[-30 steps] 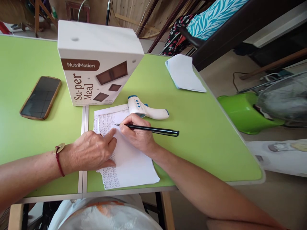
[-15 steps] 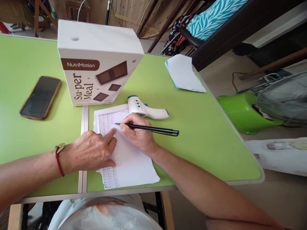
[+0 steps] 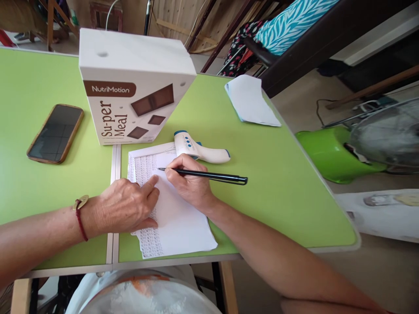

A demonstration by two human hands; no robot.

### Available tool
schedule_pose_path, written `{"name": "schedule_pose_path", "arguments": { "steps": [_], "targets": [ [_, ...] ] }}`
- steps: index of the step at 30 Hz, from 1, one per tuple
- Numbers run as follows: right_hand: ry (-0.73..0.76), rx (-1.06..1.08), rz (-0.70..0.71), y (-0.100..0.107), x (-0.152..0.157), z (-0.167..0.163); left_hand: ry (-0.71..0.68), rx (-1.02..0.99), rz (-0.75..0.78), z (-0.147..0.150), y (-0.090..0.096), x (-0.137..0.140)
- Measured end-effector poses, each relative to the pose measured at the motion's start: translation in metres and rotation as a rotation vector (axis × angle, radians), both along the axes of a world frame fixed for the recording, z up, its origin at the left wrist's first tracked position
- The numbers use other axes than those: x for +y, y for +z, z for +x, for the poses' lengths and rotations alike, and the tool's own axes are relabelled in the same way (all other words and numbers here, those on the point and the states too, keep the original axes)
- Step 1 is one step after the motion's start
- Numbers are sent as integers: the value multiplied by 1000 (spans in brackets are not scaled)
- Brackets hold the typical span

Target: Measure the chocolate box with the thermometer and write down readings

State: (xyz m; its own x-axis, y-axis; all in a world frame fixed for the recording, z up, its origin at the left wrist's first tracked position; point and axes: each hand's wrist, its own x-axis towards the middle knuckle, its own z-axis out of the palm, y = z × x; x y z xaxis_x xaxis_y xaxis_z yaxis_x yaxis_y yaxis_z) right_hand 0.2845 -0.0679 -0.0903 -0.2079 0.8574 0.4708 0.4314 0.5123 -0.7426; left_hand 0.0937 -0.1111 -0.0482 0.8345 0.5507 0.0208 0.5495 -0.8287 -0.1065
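At the far left of the green table [image 3: 278, 196], a phone [image 3: 55, 134] lay screen up, well apart from your work. Next came your left wrist with its red bracelet [image 3: 80, 218], and behind it a white box [image 3: 127, 104] stood upright. Your left hand [image 3: 126, 207] rested on the sheet [image 3: 186, 226], its pointing finger and thumb stretched out, the other fingers curled, gripping nothing that showed. The sheet lay in front of you near the table's edge, over other paper that poked out at its left and top. Along its left side, rows of small letters [image 3: 151, 244] made a narrow strip from the top down to the near edge, with your left hand hiding its middle; they were too small to read surely. That strip looked like the finished part, and I judged it a minor share of the sheet. The wider area to its right was blank wherever your 2 hands left it in view, so most seemed left to fill. Your right hand [image 3: 191, 185] was closed around a black pen [image 3: 222, 177], its tip at the strip's right border, high on the sheet; whether it touched, I couldn't tell. Beyond that hand lay a white thermometer [image 3: 209, 153], and farther right some folded paper [image 3: 252, 100].
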Motion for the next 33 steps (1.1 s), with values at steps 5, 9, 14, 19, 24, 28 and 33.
{"name": "schedule_pose_path", "arguments": {
  "steps": [5, 9, 14, 19, 24, 28, 33],
  "targets": [
    [-5, -2, -34, -1, 0, 0, -1, 3, -14, 0, 1, 0],
    [8, -5, -33, -1, 0, -1, -3, -4, -15, 1, 1, 0],
    [9, -5, -21, -1, 0, -1, 0, -4, -14, 0, 1, 0],
    [5, 3, 10, 0, 0, 0, 2, 0, -15, 0, 0, 0],
    [3, -9, 7, 0, 0, -1, 3, 4, -16, 1, 1, 1],
    [4, -17, -5, 0, 1, -1, 2, 8, -15, 1, 1, 0],
    [12, -48, 2, 0, 1, 1, 7, 4, -21, 0, 0, -1]
  ]
}}
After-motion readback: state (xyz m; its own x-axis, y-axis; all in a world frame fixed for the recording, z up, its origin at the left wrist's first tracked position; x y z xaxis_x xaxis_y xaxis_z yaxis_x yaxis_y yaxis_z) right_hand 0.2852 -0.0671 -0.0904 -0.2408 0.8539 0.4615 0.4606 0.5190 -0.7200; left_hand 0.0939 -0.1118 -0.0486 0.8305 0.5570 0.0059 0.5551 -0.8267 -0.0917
